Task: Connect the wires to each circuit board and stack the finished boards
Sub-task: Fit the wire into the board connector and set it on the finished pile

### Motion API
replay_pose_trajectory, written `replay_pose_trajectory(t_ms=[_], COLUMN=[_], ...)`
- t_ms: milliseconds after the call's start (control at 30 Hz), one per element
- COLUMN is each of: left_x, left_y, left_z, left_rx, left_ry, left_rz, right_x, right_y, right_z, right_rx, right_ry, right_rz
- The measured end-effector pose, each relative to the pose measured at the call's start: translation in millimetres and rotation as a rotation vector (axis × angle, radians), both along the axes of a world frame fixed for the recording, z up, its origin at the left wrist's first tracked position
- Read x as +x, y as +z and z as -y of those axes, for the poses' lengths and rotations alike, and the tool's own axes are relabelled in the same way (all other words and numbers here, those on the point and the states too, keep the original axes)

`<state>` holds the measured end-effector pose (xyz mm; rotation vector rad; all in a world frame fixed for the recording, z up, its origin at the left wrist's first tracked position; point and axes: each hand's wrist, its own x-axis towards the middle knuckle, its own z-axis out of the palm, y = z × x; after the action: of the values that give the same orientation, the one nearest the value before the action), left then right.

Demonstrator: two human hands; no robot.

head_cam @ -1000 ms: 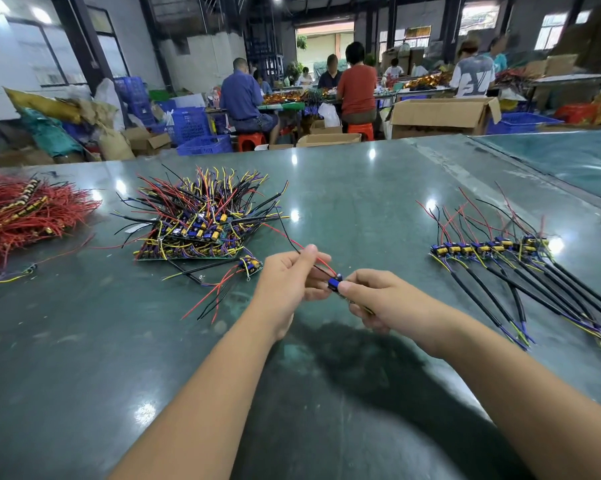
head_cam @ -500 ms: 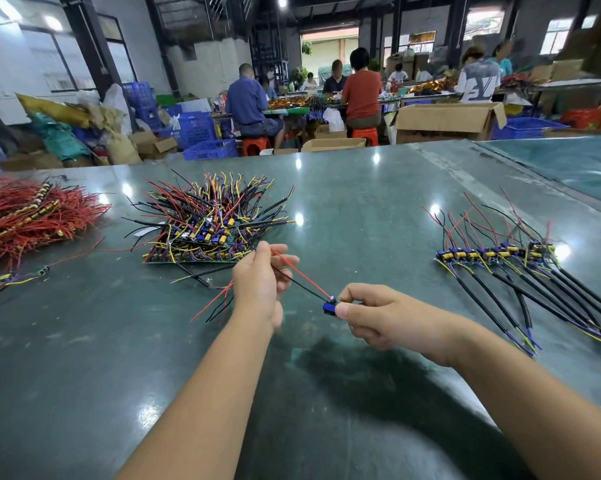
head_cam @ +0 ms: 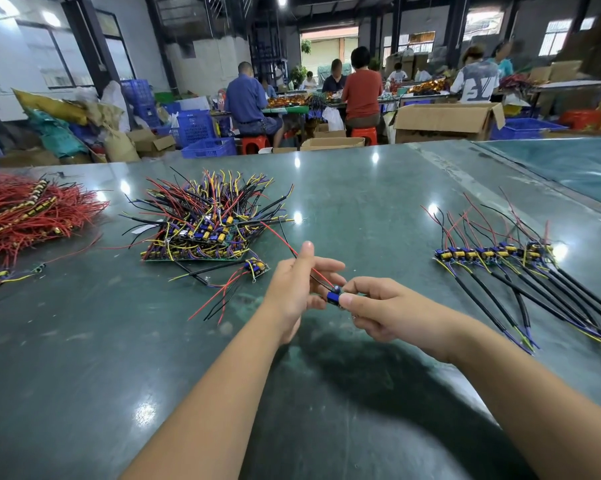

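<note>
Right hand (head_cam: 378, 306): thumb and forefinger pinched on small circuit board (head_cam: 335, 296), blue capacitor visible between the fingertips, other fingers curled loosely underneath. Left hand (head_cam: 297, 285): thumb straight up, fingers curled toward the board, gripping red wire (head_cam: 285, 242) and a black wire just beside it where they leave the board. Both wires running up and left toward the pile. Both hands held above green tabletop (head_cam: 361, 202), near its middle, fingertips almost touching.

Pile of boards with wires (head_cam: 205, 223) left of centre on tabletop, red, black, yellow and purple leads sticking out in all directions. One loose board (head_cam: 256, 266) just beside pile's right corner, red and black leads trailing down. Row of finished boards (head_cam: 493, 252) at right, side by side, thick black cables fanned toward the near edge. Bundle of red wires (head_cam: 25, 216) at far left.

People seated at other tables in background, cardboard box (head_cam: 444, 121) and blue crates (head_cam: 196, 126) beyond.
</note>
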<state>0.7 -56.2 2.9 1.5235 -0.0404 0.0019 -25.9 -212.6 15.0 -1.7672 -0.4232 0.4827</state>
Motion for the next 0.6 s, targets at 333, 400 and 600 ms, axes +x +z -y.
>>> replay_pose_trajectory(t_ms=[333,400,600], left_x=[21,22,24], left_y=[-1,-2,-6], left_z=[-28,-33,-32], left_rx=[-0.188,-0.194,-0.242], left_ry=[0.593,0.637,0.672], left_rz=[0.063,0.049,0.061], right_x=[-1,-1,-1], right_y=[0,0,-2], right_z=[1,1,-1], right_rx=[-0.042,-0.045,-0.045], right_ry=[0.042,0.037,0.010], right_rz=[-0.007,-0.003,0.006])
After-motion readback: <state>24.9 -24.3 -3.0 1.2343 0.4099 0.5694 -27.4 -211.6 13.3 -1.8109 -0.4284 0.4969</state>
